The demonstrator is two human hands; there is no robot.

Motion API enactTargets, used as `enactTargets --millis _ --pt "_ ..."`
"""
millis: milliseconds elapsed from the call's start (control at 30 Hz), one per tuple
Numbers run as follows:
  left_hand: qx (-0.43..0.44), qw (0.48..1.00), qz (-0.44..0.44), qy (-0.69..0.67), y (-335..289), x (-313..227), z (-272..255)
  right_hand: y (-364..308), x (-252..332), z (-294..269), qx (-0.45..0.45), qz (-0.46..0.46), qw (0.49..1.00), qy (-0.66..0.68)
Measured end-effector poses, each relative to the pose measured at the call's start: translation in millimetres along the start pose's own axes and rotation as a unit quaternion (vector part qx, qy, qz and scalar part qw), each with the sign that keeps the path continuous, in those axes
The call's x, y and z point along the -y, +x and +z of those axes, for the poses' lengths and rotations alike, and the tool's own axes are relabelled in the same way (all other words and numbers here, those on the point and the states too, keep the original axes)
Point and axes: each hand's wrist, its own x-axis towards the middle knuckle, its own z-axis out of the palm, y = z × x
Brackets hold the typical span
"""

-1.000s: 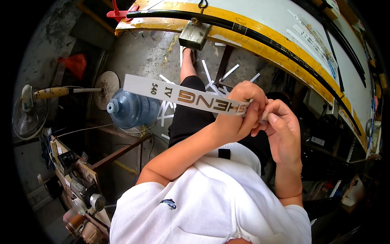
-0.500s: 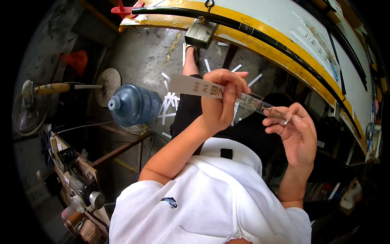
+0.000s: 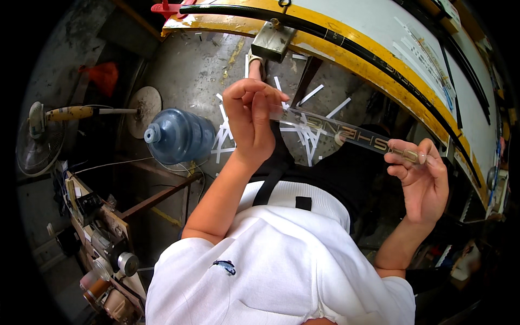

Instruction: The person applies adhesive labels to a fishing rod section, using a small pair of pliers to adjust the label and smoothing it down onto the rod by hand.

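Note:
A clear plastic strip (image 3: 352,133) with gold lettering stretches between my hands, slanting down to the right. My left hand (image 3: 249,119) is closed in a pinch at its left end, where a pale, hazy bit shows beside the fingertips. At the other end, my right hand (image 3: 418,176) pinches the strip between thumb and fingers, the remaining fingers curled. The strip is held in the air above my lap, and the floor shows through it.
Many white paper strips (image 3: 310,142) litter the floor. A blue water jug (image 3: 181,135) lies left of my legs near a standing fan (image 3: 40,138). Across the front runs a yellow-edged table (image 3: 346,51) with a black tube (image 3: 303,24) and a metal block (image 3: 273,40).
My hands have moved farther apart, left hand leftward, right hand rightward and down. The clear strip now shows at greater length; the pale printed piece left of my left hand is out of sight.

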Motion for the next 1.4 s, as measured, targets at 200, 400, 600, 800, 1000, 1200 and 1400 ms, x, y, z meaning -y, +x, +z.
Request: enactTargets --millis 200,400,600,800,1000,1200,1400 --pt "0.018 0.952 -0.198 0.233 -6.6 -10.7 -29.1 2.0 5.6 0.8 -0.008 -0.031 0.998 -0.049" --pt "0.122 0.936 -0.158 0.289 20.3 -35.2 -30.3 3.0 10.6 13.3 0.016 -0.005 0.988 -0.154" --pt "0.289 0.919 -0.233 -0.13 23.4 -50.7 34.1 0.8 16.2 32.8 0.042 0.034 0.979 -0.198" --pt "0.385 0.841 -0.358 -0.126 24.9 -49.9 52.3 -11.6 28.9 22.5 0.023 -0.028 0.976 -0.215" --pt "0.363 0.84 -0.402 -0.016 34.6 -49.7 58.6 -16.2 37.1 -1.1 -0.057 -0.105 0.966 -0.229" --pt "0.355 0.865 -0.351 0.054 55.1 -40.0 83.0 -12.6 36.6 -33.8 -0.132 -0.186 0.944 -0.24" --pt "0.375 0.856 -0.338 0.111 73.0 -21.7 104.2 3.9 30.0 -64.5 -0.203 -0.18 0.939 -0.213"
